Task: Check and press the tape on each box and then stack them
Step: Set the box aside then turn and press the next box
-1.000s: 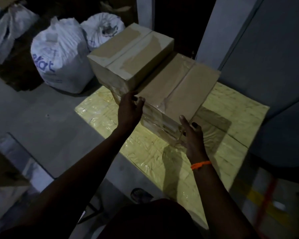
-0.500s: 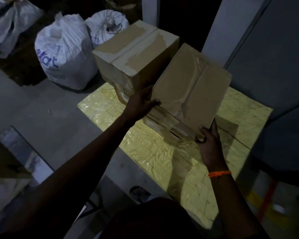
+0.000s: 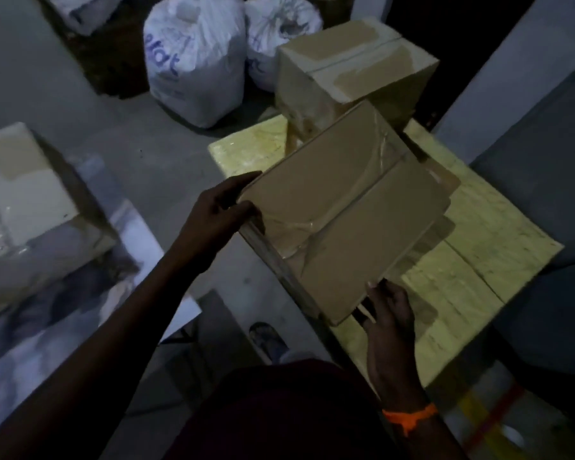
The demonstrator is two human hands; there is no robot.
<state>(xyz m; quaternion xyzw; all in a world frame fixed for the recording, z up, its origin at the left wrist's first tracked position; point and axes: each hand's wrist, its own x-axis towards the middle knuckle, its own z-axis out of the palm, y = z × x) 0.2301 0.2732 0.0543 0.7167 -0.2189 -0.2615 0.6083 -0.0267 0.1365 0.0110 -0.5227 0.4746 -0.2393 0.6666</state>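
A brown cardboard box (image 3: pixel 342 220) with wrinkled clear tape along its top seam hangs lifted above the yellow table top (image 3: pixel 485 247), tilted toward me. My left hand (image 3: pixel 216 214) grips its left edge. My right hand (image 3: pixel 390 310), with an orange band at the wrist, holds its near right corner from below. A second taped brown box (image 3: pixel 352 64) rests at the far end of the table, behind the held one. A pale taped box (image 3: pixel 24 190) stands on a white surface at the left.
Two white tied sacks (image 3: pixel 193 61) stand on the grey floor beyond the table. Grey wall panels (image 3: pixel 538 94) close in on the right. My foot (image 3: pixel 266 340) shows under the table's near edge. A low white bench (image 3: pixel 80 293) sits at left.
The box has come up off the table and swung toward me and to the left in both hands. My view has turned left, bringing the pale box into sight.
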